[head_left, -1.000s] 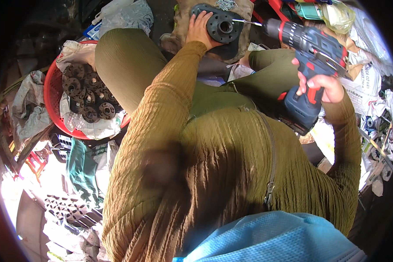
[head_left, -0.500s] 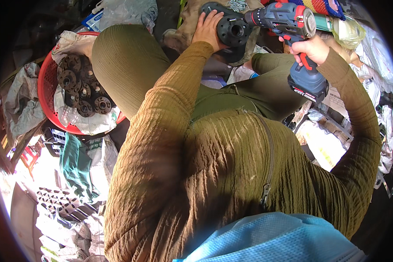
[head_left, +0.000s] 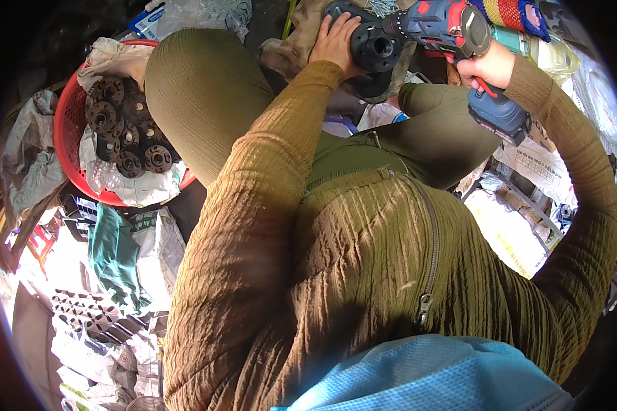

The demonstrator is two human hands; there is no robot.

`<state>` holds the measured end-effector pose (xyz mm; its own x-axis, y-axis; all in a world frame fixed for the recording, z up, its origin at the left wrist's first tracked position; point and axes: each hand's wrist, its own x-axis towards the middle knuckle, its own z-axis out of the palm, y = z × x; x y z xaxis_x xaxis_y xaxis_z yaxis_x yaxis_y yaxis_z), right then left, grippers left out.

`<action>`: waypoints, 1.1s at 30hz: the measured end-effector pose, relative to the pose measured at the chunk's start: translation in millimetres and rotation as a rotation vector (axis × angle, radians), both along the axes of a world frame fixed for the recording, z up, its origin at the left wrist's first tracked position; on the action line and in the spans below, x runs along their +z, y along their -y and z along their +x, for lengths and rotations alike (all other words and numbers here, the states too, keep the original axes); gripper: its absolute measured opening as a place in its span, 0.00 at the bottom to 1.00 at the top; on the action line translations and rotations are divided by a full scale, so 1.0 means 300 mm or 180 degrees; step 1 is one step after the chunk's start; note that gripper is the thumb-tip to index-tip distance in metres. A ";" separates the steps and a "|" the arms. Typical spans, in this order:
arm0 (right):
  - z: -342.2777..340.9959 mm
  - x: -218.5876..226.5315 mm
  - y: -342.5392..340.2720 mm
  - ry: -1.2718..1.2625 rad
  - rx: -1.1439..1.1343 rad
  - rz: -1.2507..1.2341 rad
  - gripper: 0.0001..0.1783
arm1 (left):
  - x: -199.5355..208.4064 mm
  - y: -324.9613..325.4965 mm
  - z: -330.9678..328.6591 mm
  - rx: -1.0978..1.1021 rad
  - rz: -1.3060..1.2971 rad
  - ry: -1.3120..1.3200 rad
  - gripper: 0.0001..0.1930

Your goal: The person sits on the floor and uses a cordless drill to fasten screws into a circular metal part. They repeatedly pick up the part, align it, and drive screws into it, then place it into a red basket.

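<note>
My right hand (head_left: 492, 67) is wrapped round the grip of a blue, grey and red cordless drill (head_left: 437, 26). The drill lies nearly level, its nose pointing left and its battery hanging towards me. At the nose is a black round flanged part (head_left: 376, 48) with a hole in its middle and smaller holes round its rim. My left hand (head_left: 336, 42) grips this part from its left side, fingers over its far edge. The black part seems joined to a longer dark base beneath it, partly hidden by my hand. Whether the drill's tip touches the part I cannot tell.
A red plastic basket (head_left: 67, 140) at the left holds several black flanges (head_left: 127, 130) on white sacking. Loose silver screws (head_left: 382, 8) lie beyond the part. A knitted multicoloured piece (head_left: 514, 15) is at the far right. Bags and papers surround my legs.
The drill has tipped, its battery end swinging right and away from me. My left hand and the black flange have shifted slightly right. The whole view has moved a little.
</note>
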<state>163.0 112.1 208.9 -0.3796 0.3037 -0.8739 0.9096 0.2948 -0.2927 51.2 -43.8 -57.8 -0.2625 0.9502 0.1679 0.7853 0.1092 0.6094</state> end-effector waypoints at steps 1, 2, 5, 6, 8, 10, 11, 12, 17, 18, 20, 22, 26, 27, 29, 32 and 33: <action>-0.012 0.006 0.005 0.0029 0.0113 0.0034 0.13 | 0.001 0.000 0.000 0.0023 -0.0004 0.0006 0.53; -0.024 0.012 0.012 0.0056 0.0229 0.0073 0.12 | 0.002 -0.001 0.000 0.0003 -0.0031 -0.0018 0.53; -0.067 0.024 0.032 0.0150 0.0492 0.0166 0.11 | 0.006 -0.001 -0.001 -0.0030 -0.0118 -0.0094 0.52; -0.080 0.026 0.035 0.0181 0.0530 0.0170 0.11 | 0.006 -0.001 -0.001 -0.0034 -0.0156 -0.0120 0.52; -0.100 0.029 0.037 0.0227 0.0591 0.0186 0.11 | 0.005 -0.001 -0.002 -0.0044 -0.0182 -0.0138 0.52; -0.113 0.026 0.034 0.0267 0.0640 0.0179 0.11 | 0.003 -0.003 -0.003 -0.0057 -0.0158 -0.0119 0.52; -0.119 0.024 0.029 0.0285 0.0662 0.0175 0.11 | 0.001 -0.004 -0.003 -0.0051 -0.0142 -0.0102 0.52; -0.122 0.020 0.025 0.0301 0.0677 0.0172 0.11 | -0.001 -0.005 -0.002 -0.0045 -0.0127 -0.0084 0.52; -0.134 0.009 0.006 0.0357 0.0739 0.0158 0.11 | -0.003 -0.007 0.005 -0.0044 -0.0279 -0.0256 0.52; -0.137 0.006 0.004 0.0363 0.0745 0.0150 0.11 | -0.002 -0.007 0.005 -0.0059 -0.0276 -0.0245 0.52; -0.138 0.003 0.001 0.0365 0.0757 0.0146 0.11 | 0.003 -0.005 0.003 -0.0073 -0.0285 -0.0262 0.52; -0.136 -0.001 0.000 0.0359 0.0786 0.0148 0.10 | 0.007 -0.005 0.002 -0.0069 -0.0304 -0.0319 0.52; -0.126 -0.015 -0.006 0.0371 0.0784 0.0148 0.10 | 0.009 -0.005 0.004 -0.0073 -0.0303 -0.0311 0.52; -0.119 -0.018 -0.006 0.0367 0.0767 0.0152 0.10 | 0.008 -0.004 0.003 -0.0066 -0.0263 -0.0304 0.53; -0.099 -0.025 0.004 0.0373 0.0744 0.0183 0.10 | 0.007 -0.002 0.005 -0.0057 -0.0176 -0.0208 0.53; -0.043 -0.030 0.047 -0.0122 0.0499 0.0238 0.07 | 0.004 0.001 0.009 -0.0028 -0.0002 0.0036 0.55; -0.018 -0.029 0.067 -0.0023 0.0152 0.0303 0.07 | 0.002 0.000 0.010 0.0018 0.0087 0.0068 0.55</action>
<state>157.7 91.9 200.1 -0.4018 0.3666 -0.8391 0.8918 0.3645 -0.2678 54.2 -43.8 -57.1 -0.2717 0.9438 0.1881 0.7715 0.0967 0.6288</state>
